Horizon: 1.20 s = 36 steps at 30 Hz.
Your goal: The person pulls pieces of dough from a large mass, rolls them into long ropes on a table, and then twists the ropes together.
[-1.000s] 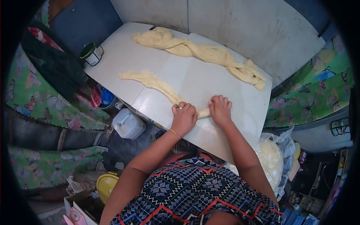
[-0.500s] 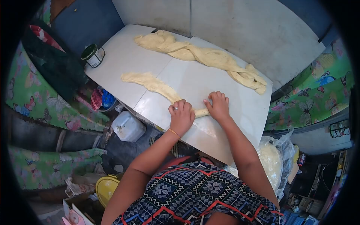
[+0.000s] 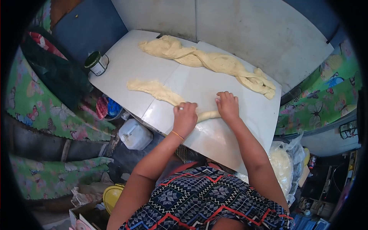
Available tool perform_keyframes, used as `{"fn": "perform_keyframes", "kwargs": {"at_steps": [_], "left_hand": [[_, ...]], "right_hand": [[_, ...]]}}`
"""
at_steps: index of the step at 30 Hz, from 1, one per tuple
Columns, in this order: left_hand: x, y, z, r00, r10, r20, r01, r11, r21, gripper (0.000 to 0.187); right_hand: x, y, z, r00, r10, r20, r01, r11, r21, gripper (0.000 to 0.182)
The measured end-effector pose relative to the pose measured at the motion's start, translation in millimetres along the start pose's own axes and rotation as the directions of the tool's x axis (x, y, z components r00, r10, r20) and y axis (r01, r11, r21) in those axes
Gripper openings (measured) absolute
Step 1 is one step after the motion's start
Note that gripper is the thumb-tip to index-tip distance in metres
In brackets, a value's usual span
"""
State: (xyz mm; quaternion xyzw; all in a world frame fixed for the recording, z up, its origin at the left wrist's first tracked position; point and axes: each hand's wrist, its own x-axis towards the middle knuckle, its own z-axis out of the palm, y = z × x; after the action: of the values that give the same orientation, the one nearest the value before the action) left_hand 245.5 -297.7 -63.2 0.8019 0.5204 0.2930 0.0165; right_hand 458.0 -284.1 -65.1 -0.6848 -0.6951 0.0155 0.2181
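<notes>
A long strip of pale yellow dough (image 3: 155, 90) lies across the white tabletop, flat and ragged at its far left end. My left hand (image 3: 185, 118), with a ring on one finger, is curled over the strip's middle. Between my hands the dough (image 3: 209, 115) is a smooth, narrow roll. At the roll's right end, my right hand (image 3: 229, 107) is bent round it, and its fingers hide the tip. Farther back lies a thick twisted length of dough (image 3: 209, 63), apart from both hands.
A dark-lidded tub (image 3: 97, 64) stands at the table's left corner. Grey boards (image 3: 253, 34) rise behind the table (image 3: 117, 57). A whitish plastic jug (image 3: 135, 134) sits on the floor at left. Clear plastic bags (image 3: 285, 165) are beside the table's right edge.
The view has shifted slightly. My hands are a little farther apart, and a longer piece of the dough roll shows between them. The thick twisted dough has not moved on the table.
</notes>
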Motion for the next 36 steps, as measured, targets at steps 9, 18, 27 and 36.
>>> {"fn": "perform_keyframes", "kwargs": {"at_steps": [9,18,27,36], "left_hand": [[-8.4,-19.7,-18.1,0.956,0.191,0.223,-0.165,0.977,-0.132,0.023],[7.7,-31.8,-8.1,0.938,0.295,0.179,-0.271,0.951,-0.146,0.026],[16.6,-43.4,-27.3,0.933,0.224,0.282,-0.116,0.928,-0.354,0.043],[-26.1,-53.0,-46.5,0.663,0.583,0.469,-0.261,0.767,-0.586,0.04]], "right_hand": [[-36.2,-11.9,-3.7,0.97,-0.207,0.126,0.186,0.969,0.163,0.019],[-19.2,-30.5,-2.9,0.952,-0.298,0.074,0.28,0.941,0.19,0.027],[-35.0,-31.9,-8.8,0.986,-0.014,0.164,-0.012,0.988,0.157,0.049],[-74.1,-16.4,-50.2,0.816,-0.017,0.577,-0.413,0.682,0.604,0.029]]}}
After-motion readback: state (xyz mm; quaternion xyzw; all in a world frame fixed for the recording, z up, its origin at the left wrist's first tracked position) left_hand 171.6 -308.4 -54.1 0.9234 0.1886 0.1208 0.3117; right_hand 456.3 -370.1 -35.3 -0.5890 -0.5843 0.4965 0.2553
